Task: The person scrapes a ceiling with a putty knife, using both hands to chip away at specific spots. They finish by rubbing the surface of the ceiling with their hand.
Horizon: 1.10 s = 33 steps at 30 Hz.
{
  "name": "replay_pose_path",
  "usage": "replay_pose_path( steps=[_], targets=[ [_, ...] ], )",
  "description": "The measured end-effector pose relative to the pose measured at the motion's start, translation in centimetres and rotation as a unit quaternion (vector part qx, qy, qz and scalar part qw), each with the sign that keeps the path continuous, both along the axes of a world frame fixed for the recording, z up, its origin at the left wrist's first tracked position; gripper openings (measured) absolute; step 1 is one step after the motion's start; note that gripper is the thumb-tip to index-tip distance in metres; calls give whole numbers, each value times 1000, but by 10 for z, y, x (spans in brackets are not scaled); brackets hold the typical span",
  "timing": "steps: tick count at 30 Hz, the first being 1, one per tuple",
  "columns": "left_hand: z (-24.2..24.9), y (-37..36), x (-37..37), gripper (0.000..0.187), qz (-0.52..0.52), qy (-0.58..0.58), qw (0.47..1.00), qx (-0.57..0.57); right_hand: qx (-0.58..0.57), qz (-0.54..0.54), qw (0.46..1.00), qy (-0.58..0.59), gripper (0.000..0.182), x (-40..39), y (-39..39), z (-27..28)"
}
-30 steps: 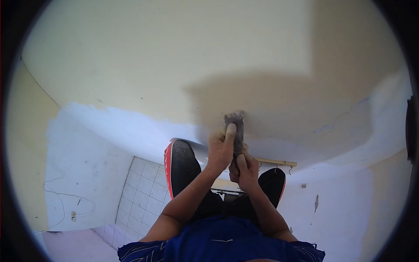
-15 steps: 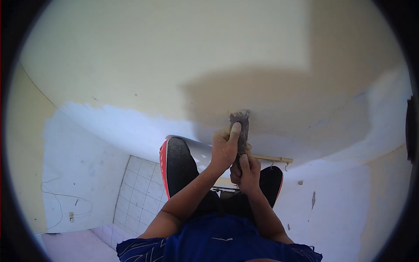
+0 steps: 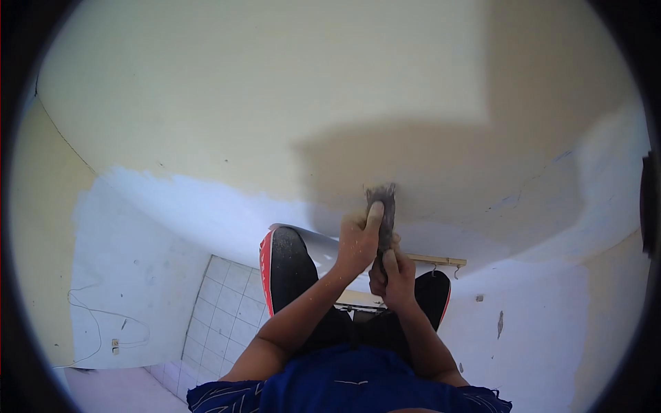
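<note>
A dark scraper (image 3: 387, 219) with a worn, pale-flecked edge lies against the wall, where the cream paint (image 3: 275, 89) meets the whitish area (image 3: 200, 199). My left hand (image 3: 359, 239) grips its upper part, with the thumb pressed along the face. Lower down, my right hand (image 3: 394, 279) is closed around the handle, just below and right of the left one. My fingers hide much of the handle. Dust flecks cover the left hand and wrist.
A wooden strip with metal hooks (image 3: 441, 261) is just right of my hands. My black-clad knees (image 3: 292, 265) are bent below. Floor tiles (image 3: 227, 303), a wall socket (image 3: 116, 346) with a loose cable (image 3: 96, 323) lie lower left; a dark object (image 3: 647, 206) is far right.
Both hands and the scraper appear slightly lower and further right in view. The wall, knees and hooked strip have also shifted a little downward and right.
</note>
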State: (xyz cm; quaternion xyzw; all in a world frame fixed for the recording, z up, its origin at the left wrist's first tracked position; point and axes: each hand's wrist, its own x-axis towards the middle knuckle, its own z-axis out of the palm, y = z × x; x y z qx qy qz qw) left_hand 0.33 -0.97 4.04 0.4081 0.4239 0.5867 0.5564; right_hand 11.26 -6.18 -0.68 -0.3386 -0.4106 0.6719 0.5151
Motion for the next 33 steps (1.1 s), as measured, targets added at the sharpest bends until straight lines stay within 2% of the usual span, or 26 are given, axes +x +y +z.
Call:
replay_pose_path(
  steps=[2, 7, 10, 11, 12, 17, 24, 28, 30, 33],
  targets=[
    [-23, -4, 2, 47, -8, 0, 1000, -6, -34, -29, 999, 7, 23, 1, -12, -12],
    [-18, -3, 1, 45, -22, 3, 1000, -18, -42, -36, 998, -27, 27, 0, -13, -7],
    [-19, -4, 3, 44, -23, -10, 999, -40, -53, -32, 998, 6, 28, -3, -16, -5],
    [-21, -4, 4, 44, -17, -15, 999, -33, -50, -37, 998, -3, 22, -6, -16, -3],
    [-22, -4, 5, 44, -12, -21, 999, -25, -46, -41, 998, -12, 30, -6, -15, -2],
    [-25, -1, 9, 43, -6, -40, 999, -24, -18, -35, 998, -53, 29, 1, -11, 0],
    [4, 5, 5, 47, 25, -61, 998, 4, 9, -13, 999, -41, 24, 4, 5, 26],
    [-8, -2, -5, 47, 12, -16, 999, -30, -11, -20, 1000, -8, 24, -8, -6, 1],
    [-26, -2, -5, 47, 11, 62, 998, -13, -44, -13, 998, 43, 24, -10, -8, -17],
    [-30, 0, -8, 46, -11, 38, 999, -12, -30, -25, 999, 26, 29, -17, -9, -25]
  ],
)
